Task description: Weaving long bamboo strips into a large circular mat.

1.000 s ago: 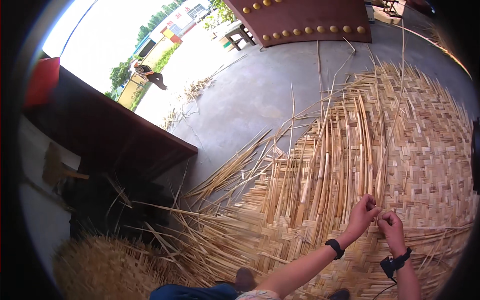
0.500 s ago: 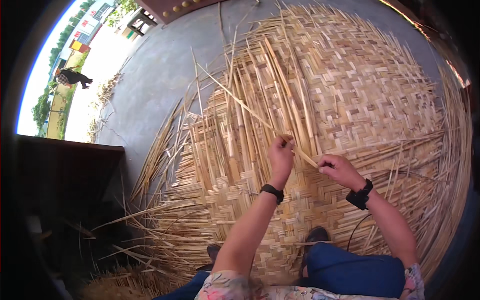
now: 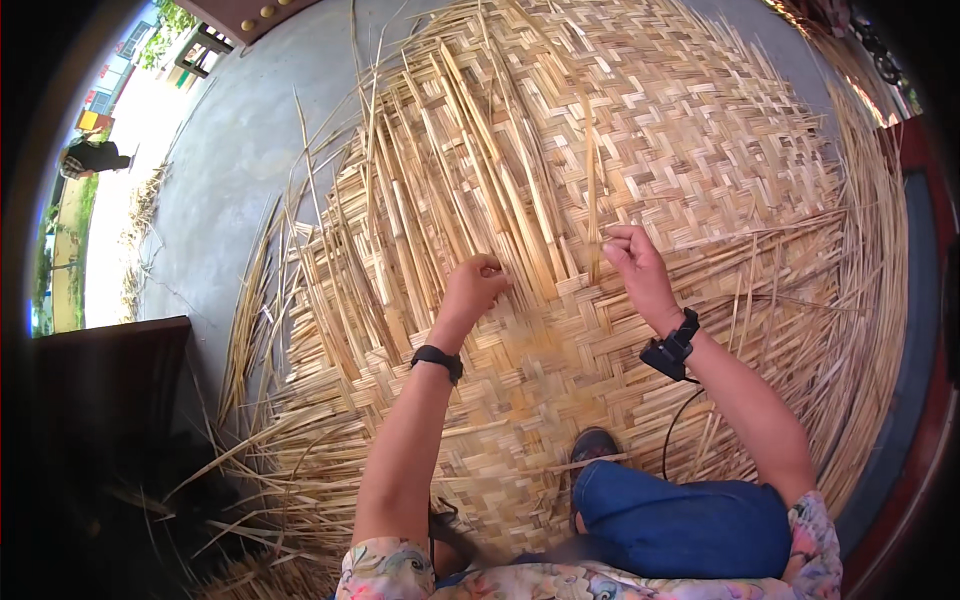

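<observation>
Right hand (image 3: 634, 262) grip pinches a bamboo strip (image 3: 592, 200); left hand (image 3: 478, 285) clenched on the woven mat (image 3: 700, 150)

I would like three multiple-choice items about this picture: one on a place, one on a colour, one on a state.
1. Where does the woven bamboo mat lie?
A. on a grey concrete floor
B. on a table
C. hung on a wall

2. What colour is the band on the left wrist?
A. white
B. black
C. red

3. How is the right hand?
A. flat and empty
B. pinching an upright strip
C. out of view

Answers:
1 A: the grey floor shows bare beside the mat's loose ends.
2 B: the wristband is black.
3 B: thumb and fingers close on a thin bamboo strip; the left hand is curled on the weave nearby.
</observation>
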A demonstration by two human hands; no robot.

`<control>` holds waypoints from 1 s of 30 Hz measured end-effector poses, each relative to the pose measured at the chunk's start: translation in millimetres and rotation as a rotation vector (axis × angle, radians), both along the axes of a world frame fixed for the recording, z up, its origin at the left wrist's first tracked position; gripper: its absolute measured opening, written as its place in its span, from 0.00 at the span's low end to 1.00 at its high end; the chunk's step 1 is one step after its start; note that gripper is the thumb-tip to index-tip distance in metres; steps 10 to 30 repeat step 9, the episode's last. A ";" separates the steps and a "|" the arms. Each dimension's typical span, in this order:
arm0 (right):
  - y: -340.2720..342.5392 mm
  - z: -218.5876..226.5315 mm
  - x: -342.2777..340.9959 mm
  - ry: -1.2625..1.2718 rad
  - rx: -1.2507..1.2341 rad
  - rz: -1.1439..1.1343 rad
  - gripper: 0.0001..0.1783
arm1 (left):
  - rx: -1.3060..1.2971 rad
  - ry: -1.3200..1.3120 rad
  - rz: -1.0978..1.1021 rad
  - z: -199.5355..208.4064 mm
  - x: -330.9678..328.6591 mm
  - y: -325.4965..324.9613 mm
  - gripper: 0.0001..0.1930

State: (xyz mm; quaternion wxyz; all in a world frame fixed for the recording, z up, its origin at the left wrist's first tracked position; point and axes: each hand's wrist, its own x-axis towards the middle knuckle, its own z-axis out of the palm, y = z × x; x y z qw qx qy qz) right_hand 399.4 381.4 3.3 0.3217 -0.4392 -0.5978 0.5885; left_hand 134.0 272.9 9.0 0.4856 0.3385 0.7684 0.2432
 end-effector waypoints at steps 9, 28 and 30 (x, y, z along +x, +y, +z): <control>-21.2 -1.3 3.4 -0.229 0.031 0.181 0.16 | 0.124 -0.032 -0.148 15.5 18.9 -19.2 0.13; -21.2 -1.3 3.4 -0.229 0.031 0.181 0.16 | 0.124 -0.032 -0.148 15.5 18.9 -19.2 0.13; -21.2 -1.3 3.4 -0.229 0.031 0.181 0.16 | 0.124 -0.032 -0.148 15.5 18.9 -19.2 0.13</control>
